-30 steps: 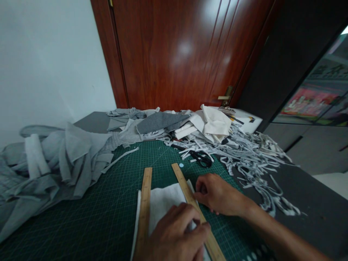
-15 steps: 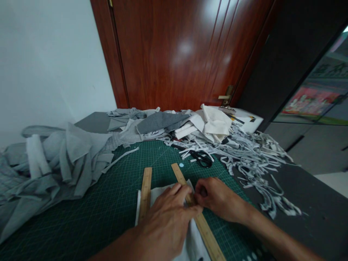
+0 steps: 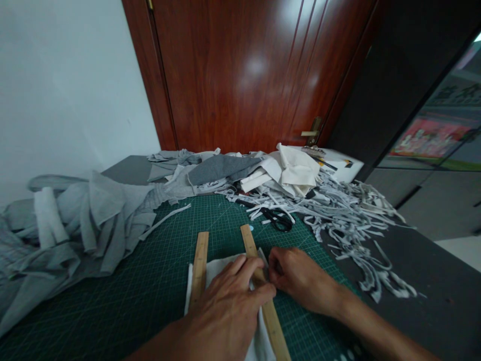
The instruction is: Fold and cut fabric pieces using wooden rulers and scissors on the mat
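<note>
My left hand (image 3: 229,303) lies over a piece of white cloth (image 3: 259,346). Its fingers and thumb press on the right-hand wooden ruler (image 3: 275,328), which rests along the cloth's right side. A second wooden ruler (image 3: 200,263) lies along the left side, partly covered by my left hand. Closed in a pinch, my right hand (image 3: 296,276) is at the cloth's right edge, just beside the ruler. What its fingertips hold is hidden. Rulers and cloth lie on a green cutting mat (image 3: 169,265).
Grey cloth (image 3: 108,215) is heaped on the left. Scissors with black handles (image 3: 278,219) lie beyond my hands. Thin cloth strips (image 3: 349,215) pile up at the right, with folded cream cloth (image 3: 298,170) behind. A brown door (image 3: 240,75) stands beyond the table.
The right-hand ruler has turned: its near end has swung left and its far end has shifted slightly right. My hands have stayed almost in place on it and beside it.
</note>
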### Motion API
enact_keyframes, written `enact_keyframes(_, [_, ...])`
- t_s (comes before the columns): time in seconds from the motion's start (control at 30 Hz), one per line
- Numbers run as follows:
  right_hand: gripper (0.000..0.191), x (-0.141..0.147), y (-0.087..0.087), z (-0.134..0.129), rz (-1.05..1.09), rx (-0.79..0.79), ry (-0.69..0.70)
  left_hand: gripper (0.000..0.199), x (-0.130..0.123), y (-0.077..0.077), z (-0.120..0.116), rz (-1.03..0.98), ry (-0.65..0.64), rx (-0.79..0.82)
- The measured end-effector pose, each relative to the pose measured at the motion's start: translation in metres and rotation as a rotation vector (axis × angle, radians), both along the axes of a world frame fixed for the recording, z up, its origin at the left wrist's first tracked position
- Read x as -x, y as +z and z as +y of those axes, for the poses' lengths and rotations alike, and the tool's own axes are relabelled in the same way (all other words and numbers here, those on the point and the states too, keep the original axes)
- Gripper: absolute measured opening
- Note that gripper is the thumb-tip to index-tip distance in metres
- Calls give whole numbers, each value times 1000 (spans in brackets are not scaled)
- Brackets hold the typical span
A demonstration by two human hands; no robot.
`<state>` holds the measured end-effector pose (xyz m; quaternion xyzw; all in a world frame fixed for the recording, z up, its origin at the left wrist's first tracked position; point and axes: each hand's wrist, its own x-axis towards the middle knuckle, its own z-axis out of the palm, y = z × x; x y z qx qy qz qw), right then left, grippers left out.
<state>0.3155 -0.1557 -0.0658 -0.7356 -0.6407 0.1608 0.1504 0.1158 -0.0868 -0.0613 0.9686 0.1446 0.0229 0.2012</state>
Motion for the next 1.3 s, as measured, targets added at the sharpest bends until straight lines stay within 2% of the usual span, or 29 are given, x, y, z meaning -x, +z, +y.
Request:
enact_keyframes(0.1, [10,1,-4,-1,-8,-17,-2,45,2,4,0,-44,26,41])
enact_keyframes(0.23, [12,3,-9,1,-7,-48,-23,49,4,2,2,-89,37,76])
enact_keyframes(0.4, [16,3,-4,-4,49,-95,-30,47,6,-3,4,-141,36,106])
enact_keyframes(0.5, [19,-1,0,-17,237,-106,66,44,7,-4,6,-174,53,134])
enact_keyframes(0.63, [31,-4,1,-34,537,-10,273,42,5,-6,8,-234,45,145])
enact_keyframes(0.8, [33,-3,4,-39,448,33,360,40,2,-8,7,-260,30,150])
enact_keyframes(1.03, [16,6,9,-41,226,-25,380,41,3,-4,6,-272,21,168])
enact_keyframes(1.17, [17,20,9,-42,132,-14,298,33,3,-2,7,-221,22,157])
enact_keyframes(1.3, [32,33,0,-40,39,49,147,33,5,-3,8,-199,36,139])
